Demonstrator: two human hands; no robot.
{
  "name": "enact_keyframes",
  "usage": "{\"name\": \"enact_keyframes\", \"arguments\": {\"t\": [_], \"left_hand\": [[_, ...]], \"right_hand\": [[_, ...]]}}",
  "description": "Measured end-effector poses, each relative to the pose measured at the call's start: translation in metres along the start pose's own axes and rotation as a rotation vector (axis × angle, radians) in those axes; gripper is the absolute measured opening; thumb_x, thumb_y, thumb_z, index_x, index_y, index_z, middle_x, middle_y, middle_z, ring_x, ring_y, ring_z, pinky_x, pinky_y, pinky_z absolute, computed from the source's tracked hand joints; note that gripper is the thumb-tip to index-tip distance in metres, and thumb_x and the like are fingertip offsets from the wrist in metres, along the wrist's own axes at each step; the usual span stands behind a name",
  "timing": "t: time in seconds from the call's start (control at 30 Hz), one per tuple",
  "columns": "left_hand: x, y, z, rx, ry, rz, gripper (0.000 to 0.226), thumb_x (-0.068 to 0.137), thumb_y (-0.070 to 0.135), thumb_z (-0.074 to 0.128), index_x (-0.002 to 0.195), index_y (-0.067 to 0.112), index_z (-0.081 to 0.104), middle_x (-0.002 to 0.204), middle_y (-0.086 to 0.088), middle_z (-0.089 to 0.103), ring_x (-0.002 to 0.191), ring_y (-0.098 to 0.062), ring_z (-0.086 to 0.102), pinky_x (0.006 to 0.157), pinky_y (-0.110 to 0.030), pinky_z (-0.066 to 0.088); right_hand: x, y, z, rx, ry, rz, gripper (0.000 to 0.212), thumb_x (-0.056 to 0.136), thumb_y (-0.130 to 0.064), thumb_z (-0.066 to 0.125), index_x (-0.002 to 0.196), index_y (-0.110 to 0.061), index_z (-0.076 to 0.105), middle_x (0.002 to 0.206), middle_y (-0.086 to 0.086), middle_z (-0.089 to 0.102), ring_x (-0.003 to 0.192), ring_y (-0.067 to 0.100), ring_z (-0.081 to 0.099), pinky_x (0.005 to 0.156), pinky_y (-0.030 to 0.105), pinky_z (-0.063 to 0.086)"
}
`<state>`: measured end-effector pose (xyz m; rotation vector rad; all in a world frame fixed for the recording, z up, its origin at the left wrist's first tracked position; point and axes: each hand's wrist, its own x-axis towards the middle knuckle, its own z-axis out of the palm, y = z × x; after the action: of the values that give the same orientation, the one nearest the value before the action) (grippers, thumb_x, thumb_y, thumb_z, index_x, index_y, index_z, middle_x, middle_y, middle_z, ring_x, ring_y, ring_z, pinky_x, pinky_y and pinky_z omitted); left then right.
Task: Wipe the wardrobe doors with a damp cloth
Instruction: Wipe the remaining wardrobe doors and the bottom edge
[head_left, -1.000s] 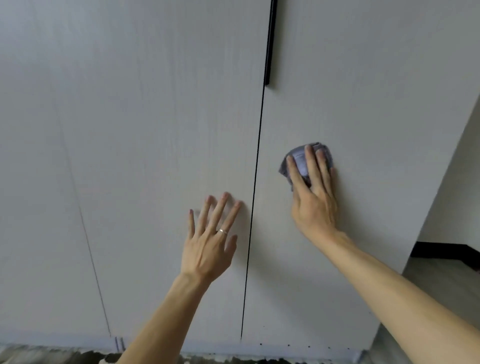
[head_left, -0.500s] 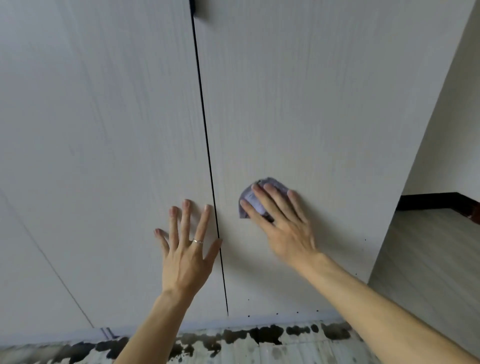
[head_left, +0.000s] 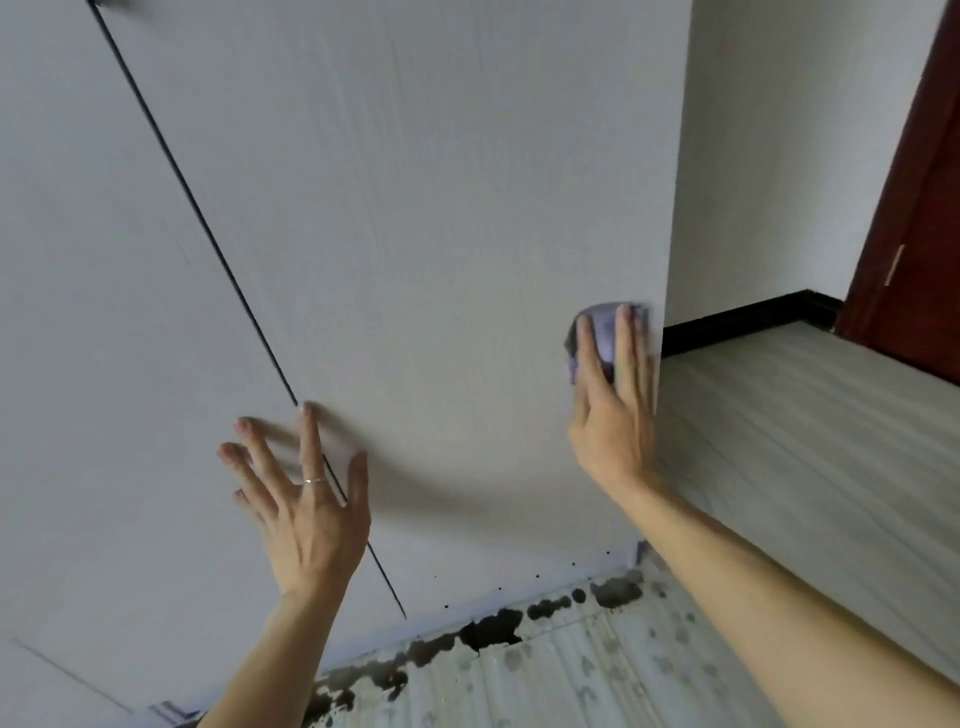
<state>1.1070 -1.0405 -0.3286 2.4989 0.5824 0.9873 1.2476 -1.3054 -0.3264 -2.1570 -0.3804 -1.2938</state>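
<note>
Cloth (head_left: 602, 332) lies pressed on wardrobe door (head_left: 441, 234) under straight right hand (head_left: 615, 431) fingers; left hand (head_left: 311, 519) fingers spread.

wardrobe doors (head_left: 441, 234): pale grey-white, faint vertical grain
cloth (head_left: 602, 332): lavender
floor (head_left: 805, 441): light grey planks; black blotches, lower centre
skirting (head_left: 743, 319): black
room door (head_left: 914, 234): dark red-brown

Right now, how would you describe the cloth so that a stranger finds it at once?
Start at the pale wardrobe door right of the dark gap. Near its right edge, low down, the right hand presses a crumpled cloth flat. It is the only lilac thing on that plain door.
</note>
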Motion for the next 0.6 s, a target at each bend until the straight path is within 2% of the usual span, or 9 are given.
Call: {"name": "enact_keyframes", "arguments": {"t": [0.07,0.1,0.17,0.2,0.27,0.37,0.47,0.5,0.6], "left_hand": [[-0.003,0.017,0.007,-0.059,0.001,-0.052,0.085,0.096,0.055,0.051,0.155,0.049,-0.009,0.161,-0.001,-0.034,0.148,-0.030,-0.032,0.120,-0.064,0.001],[-0.005,0.024,0.009,-0.077,-0.001,-0.071,0.088,0.095,0.056,0.052,0.155,0.048,-0.012,0.161,-0.003,-0.035,0.148,-0.031,-0.031,0.120,-0.063,0.000],[-0.007,0.032,0.014,-0.100,-0.011,-0.103,0.093,0.093,0.060,0.052,0.154,0.047,-0.018,0.160,-0.003,-0.036,0.148,-0.032,-0.031,0.119,-0.066,0.003],[-0.006,0.035,0.015,-0.100,-0.010,-0.109,0.094,0.092,0.062,0.051,0.152,0.048,-0.020,0.160,-0.002,-0.036,0.148,-0.032,-0.031,0.118,-0.068,0.008],[-0.004,0.034,0.015,-0.080,-0.003,-0.128,0.095,0.091,0.065,0.050,0.151,0.050,-0.022,0.160,-0.001,-0.035,0.149,-0.032,-0.029,0.117,-0.069,0.014],[-0.005,0.035,0.015,-0.052,0.002,-0.127,0.095,0.091,0.066,0.050,0.152,0.049,-0.021,0.162,-0.004,-0.033,0.150,-0.033,-0.026,0.119,-0.066,0.008],[-0.007,0.036,0.016,-0.059,0.026,-0.124,0.095,0.090,0.065,0.052,0.154,0.047,-0.017,0.163,-0.007,-0.028,0.151,-0.034,-0.023,0.120,-0.064,0.007],[-0.007,0.036,0.016,-0.059,0.026,-0.126,0.095,0.090,0.065,0.052,0.154,0.047,-0.016,0.164,-0.007,-0.028,0.151,-0.034,-0.023,0.120,-0.064,0.008],[-0.007,0.040,0.016,-0.048,0.007,-0.132,0.096,0.090,0.065,0.053,0.154,0.047,-0.017,0.164,-0.006,-0.028,0.151,-0.034,-0.022,0.119,-0.066,0.007]], "right_hand": [[0.002,0.004,0.004,0.123,0.067,0.136,0.051,0.102,-0.003,0.049,0.152,-0.011,0.040,0.162,0.024,0.018,0.153,0.038,0.011,0.123,0.048,0.021],[-0.008,0.005,0.010,0.163,0.068,0.181,0.050,0.103,-0.005,0.047,0.152,-0.009,0.039,0.163,0.024,0.016,0.153,0.037,0.009,0.124,0.044,0.018],[-0.043,0.001,0.020,0.261,0.025,0.370,0.052,0.105,-0.012,0.041,0.156,-0.013,0.029,0.166,0.019,0.006,0.154,0.031,0.003,0.124,0.032,0.015],[-0.063,0.000,0.023,0.322,-0.005,0.510,0.054,0.106,-0.016,0.037,0.158,-0.018,0.021,0.167,0.013,0.000,0.155,0.028,0.000,0.123,0.030,0.017],[-0.090,-0.007,0.025,0.421,-0.079,0.809,0.057,0.108,-0.022,0.034,0.159,-0.026,0.008,0.168,0.004,-0.008,0.155,0.021,-0.005,0.122,0.033,0.022],[-0.082,-0.017,0.022,0.501,-0.128,1.116,0.060,0.108,-0.018,0.033,0.159,-0.024,0.003,0.168,0.003,-0.008,0.154,0.019,0.002,0.121,0.036,0.024],[-0.059,-0.022,0.019,0.588,-0.042,1.293,0.055,0.106,-0.013,0.036,0.159,-0.019,0.019,0.167,0.006,0.008,0.141,0.024,0.037,0.108,0.030,0.035],[-0.058,-0.023,0.019,0.603,-0.038,1.318,0.054,0.107,-0.015,0.035,0.158,-0.018,0.021,0.167,0.007,0.009,0.139,0.024,0.038,0.106,0.030,0.036],[-0.061,-0.021,0.010,0.625,-0.082,1.332,0.058,0.108,-0.015,0.033,0.160,-0.021,0.009,0.168,0.004,-0.003,0.153,0.023,0.012,0.114,0.031,0.026]]}}
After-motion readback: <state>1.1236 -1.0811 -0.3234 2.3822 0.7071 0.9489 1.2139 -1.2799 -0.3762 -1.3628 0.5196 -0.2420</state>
